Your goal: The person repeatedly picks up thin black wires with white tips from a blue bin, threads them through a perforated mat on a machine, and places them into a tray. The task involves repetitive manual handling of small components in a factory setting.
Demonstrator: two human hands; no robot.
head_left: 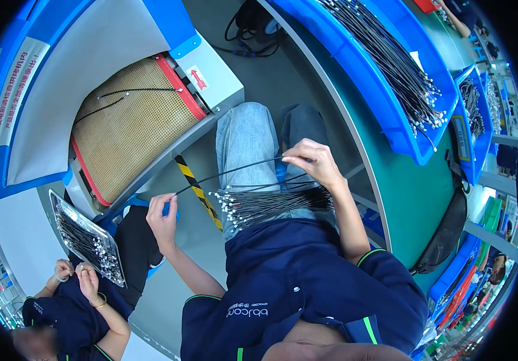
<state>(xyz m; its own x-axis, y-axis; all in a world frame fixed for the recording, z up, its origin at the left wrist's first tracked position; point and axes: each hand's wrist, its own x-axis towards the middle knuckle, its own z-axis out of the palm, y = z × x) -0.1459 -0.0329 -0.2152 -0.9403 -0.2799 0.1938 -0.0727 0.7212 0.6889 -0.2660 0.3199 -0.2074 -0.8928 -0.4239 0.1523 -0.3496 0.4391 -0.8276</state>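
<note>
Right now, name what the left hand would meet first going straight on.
The left hand would likely meet the grey side rail of the mesh-belt machine first, though depth is unclear.

One black cable (235, 169) was gripped at centre, one left hand (162, 220) and one right hand (313, 161) counted on it! Two further cables (138, 91) were spotted, upper left, on one mesh belt (123, 144). One cable bundle (274, 206) was seen mid-frame, too crowded to be tallied; one loaded tray (84, 212) was logged lower left, one black pouch (445, 240) right.
</note>
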